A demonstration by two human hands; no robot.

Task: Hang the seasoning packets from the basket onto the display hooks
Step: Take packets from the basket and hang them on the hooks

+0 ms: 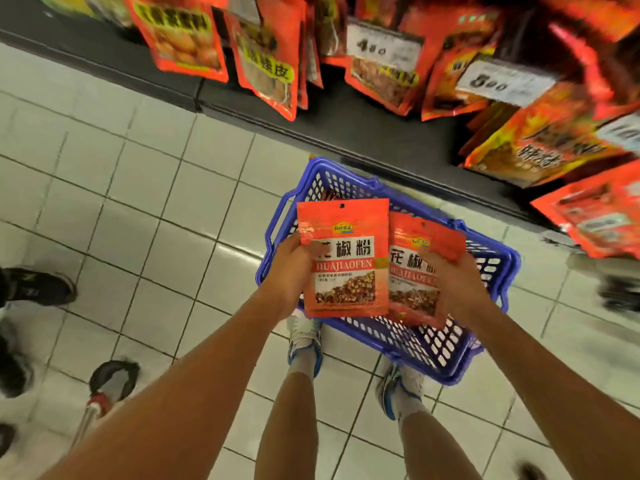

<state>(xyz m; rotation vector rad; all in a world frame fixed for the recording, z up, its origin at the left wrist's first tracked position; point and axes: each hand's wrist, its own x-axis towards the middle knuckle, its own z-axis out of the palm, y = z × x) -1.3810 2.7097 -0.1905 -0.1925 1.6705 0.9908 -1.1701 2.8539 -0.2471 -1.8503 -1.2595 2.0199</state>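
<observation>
Packets in both hands, above the basket [491,268] on the tiled floor [138,209]: this is the pick-up step, as I read it, with the hanging not yet begun. My left hand [292,268] grips the left edge of the front packet [344,258], thumb laid across its face. My right hand [450,285] holds the second packet [415,271], fingers curled over its front; that one sits partly tucked behind the first. Both show a punched hole at the top, the front one's plainly visible at the centre of its upper edge. Deeper in the basket, a sliver of red peeks past the far wall, likely more stock, though I cannot tell how much.

The display [381,64] stands just ahead and above, crowded with red hanging bags [266,60] and two white price tags [384,46]. The hooks themselves are hidden behind the bags and blurred, so I cannot pick out a free one from here.

Next, I judge, comes a lift toward the rack: find the hook carrying matching stock, hold one packet square, and thread its hole over the hook's tip. Two at once will be awkward; I would hang them singly. Other people's shoes [38,285] stand on the floor at the left.
</observation>
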